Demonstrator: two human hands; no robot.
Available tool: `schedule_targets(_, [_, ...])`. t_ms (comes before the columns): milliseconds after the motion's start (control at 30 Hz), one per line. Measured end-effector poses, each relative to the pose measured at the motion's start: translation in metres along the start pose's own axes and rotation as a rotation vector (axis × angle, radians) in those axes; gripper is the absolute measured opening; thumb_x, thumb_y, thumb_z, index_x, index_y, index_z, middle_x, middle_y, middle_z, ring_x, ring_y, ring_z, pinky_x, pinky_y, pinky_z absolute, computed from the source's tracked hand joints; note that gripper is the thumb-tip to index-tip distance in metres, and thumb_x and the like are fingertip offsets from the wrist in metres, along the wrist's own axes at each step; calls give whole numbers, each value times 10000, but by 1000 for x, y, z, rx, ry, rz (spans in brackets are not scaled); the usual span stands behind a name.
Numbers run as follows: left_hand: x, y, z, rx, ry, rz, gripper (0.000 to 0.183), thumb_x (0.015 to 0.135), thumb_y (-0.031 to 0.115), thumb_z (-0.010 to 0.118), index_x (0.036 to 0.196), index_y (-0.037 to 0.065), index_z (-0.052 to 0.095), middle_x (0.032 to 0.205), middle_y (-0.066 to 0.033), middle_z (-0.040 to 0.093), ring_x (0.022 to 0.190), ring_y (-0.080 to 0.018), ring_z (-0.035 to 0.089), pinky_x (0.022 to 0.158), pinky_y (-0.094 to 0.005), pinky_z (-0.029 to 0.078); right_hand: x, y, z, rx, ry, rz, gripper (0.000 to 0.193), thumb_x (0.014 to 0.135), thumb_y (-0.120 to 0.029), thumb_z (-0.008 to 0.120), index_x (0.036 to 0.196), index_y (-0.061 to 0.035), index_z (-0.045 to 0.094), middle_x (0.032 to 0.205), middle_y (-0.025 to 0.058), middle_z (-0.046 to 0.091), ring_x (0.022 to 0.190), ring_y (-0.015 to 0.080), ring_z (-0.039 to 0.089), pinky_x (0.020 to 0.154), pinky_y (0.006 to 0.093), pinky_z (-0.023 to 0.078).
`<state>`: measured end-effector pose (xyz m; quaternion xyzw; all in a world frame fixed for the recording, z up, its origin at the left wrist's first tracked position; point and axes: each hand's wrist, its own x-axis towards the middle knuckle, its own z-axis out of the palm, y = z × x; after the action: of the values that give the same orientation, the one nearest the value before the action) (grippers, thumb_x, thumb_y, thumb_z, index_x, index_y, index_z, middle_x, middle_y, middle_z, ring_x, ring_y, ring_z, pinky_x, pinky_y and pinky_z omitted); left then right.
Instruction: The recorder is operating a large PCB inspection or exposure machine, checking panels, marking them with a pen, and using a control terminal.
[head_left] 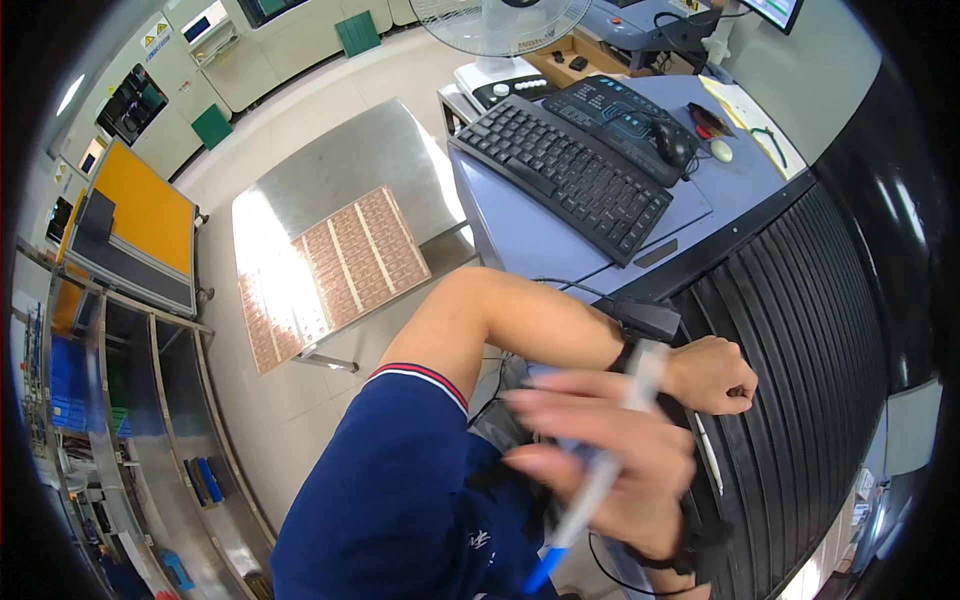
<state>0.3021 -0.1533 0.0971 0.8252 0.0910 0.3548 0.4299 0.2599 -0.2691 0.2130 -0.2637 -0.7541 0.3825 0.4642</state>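
My left hand (pixel 708 375) is curled into a fist above the black ribbed surface at the right. Nothing shows in the small gap of its curled fingers. Lower and nearer, my right hand (pixel 625 445) is smeared by motion. Across its fingers runs a white pen-like stick (pixel 590 500) with a blue end, its upper end close to my left wrist. I cannot make out its exact kind. A slim white pen-shaped thing (pixel 709 455) lies on the ribbed surface (pixel 790 330), just below the left fist. Both wrists wear black bands.
Beyond my left forearm, a blue desktop holds a black keyboard (pixel 565 175), a mouse (pixel 672 143) and pliers (pixel 770 143). A metal table (pixel 350 150) at centre left carries a copper-coloured patterned panel (pixel 365 250). Shelving (pixel 150 400) stands left; a fan (pixel 500 25) stands at the far side.
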Motion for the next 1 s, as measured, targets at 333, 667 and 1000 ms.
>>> schedule_targets(333, [21, 2, 33, -66, 21, 147, 220, 834, 259, 683, 798, 54, 752, 694, -150, 711, 667, -351, 705, 652, -435, 564, 50, 2, 18, -2, 485, -1, 170, 816, 27, 815, 862, -46, 668, 840, 60, 706, 856, 143, 674, 753, 310, 551])
schedule_targets(667, [2, 1, 4, 106, 72, 131, 218, 844, 258, 683, 796, 46, 704, 665, -134, 694, 659, -359, 697, 624, -454, 557, -43, 16, -113, -501, 917, 108, 87, 964, -4, 692, 1031, 5, 637, 1056, 180, 711, 1003, 192, 701, 920, 301, 584])
schedule_targets(1000, [11, 0, -6, 211, 123, 241, 155, 819, 160, 702, 928, 73, 636, 633, -79, 665, 590, -317, 669, 550, -435, 506, -205, 80, -216, -829, 1040, 352, 268, 1005, -12, 601, 1268, 31, 588, 1314, 179, 659, 1051, 201, 676, 939, 317, 565])
